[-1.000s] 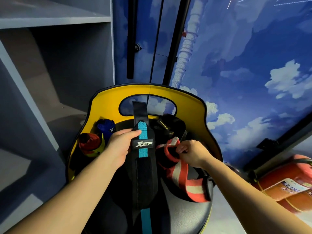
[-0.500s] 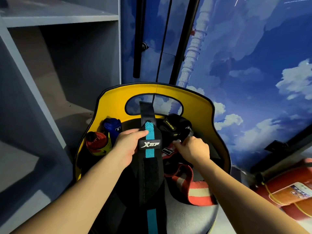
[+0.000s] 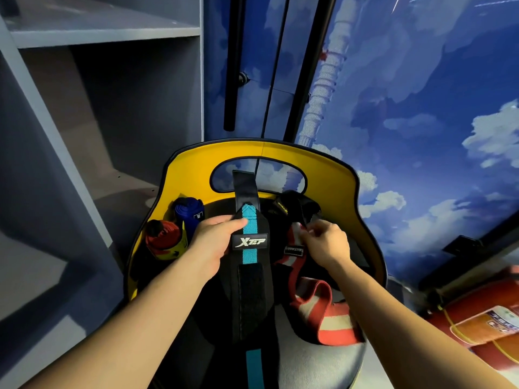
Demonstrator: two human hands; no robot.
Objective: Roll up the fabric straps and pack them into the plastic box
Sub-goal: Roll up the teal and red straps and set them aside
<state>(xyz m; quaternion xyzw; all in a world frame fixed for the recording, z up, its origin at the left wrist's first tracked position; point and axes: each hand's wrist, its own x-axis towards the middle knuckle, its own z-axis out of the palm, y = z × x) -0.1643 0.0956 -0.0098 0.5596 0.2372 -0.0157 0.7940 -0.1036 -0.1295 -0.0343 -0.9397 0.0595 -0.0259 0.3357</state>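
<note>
Two rolled straps, one red roll [image 3: 162,239] and one blue roll [image 3: 189,212], are being kept on the chair [image 3: 331,175]. The black-teal strap [image 3: 250,265], lengthwise away from the person, is being clamped by the left hand [image 3: 216,238]; the red-white strap [image 3: 317,307] end is being pinched by the right hand [image 3: 327,241].

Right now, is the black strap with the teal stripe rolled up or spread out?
Spread out. The black strap with the teal stripe lies flat and long down the seat; the left hand pins its upper part. No coil is visible.
</note>
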